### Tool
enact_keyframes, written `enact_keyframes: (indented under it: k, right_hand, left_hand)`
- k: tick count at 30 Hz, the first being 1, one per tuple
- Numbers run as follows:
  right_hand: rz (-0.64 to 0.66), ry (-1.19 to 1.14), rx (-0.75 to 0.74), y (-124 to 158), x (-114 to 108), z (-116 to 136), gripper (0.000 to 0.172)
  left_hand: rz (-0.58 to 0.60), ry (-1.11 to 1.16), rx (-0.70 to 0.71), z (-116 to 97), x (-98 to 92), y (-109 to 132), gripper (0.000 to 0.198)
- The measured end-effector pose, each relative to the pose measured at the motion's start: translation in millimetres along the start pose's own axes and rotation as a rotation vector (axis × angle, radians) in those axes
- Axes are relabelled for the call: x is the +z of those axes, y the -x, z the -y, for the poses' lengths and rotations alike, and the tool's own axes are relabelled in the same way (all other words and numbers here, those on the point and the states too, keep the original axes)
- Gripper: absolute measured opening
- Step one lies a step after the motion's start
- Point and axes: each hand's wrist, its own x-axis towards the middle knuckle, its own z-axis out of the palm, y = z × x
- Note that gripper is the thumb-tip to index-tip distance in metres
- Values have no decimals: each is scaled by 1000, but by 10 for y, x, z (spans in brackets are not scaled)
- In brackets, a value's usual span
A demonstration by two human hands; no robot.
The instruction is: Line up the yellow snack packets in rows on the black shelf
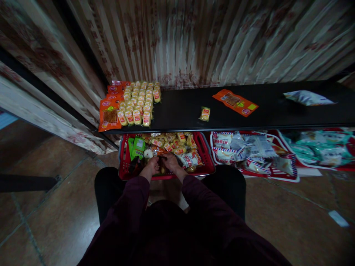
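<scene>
Both my hands reach down into a red basket (207, 168) full of small snack packets on the floor in front of me. My left hand (152, 164) is curled shut over a small dark item I cannot make out. My right hand (170, 162) is next to it, fingers bent and pinching at the same spot. Yellow packets (177, 142) and a green packet (138, 146) lie in the basket around my hands. Dark sleeves cover both arms.
A black shelf (277, 111) runs above the basket. On it lie rows of yellow packets (138, 103), orange packets (109, 114), a lone yellow packet (205, 113), an orange packet (235, 102) and a clear bag (307, 98). Large bags (249, 151) lie to the right.
</scene>
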Motion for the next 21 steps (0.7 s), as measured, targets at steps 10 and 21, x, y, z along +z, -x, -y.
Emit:
enact_keyframes:
  k: [10,21]
  right_hand:
    - [-60,-437,97,-17,0,-52,15]
    - [40,-666,114,67,-95,30,43]
  left_hand:
    - [-51,247,44,-60,-89,-113,12]
    - [93,409,161,-107,-81,-13,23]
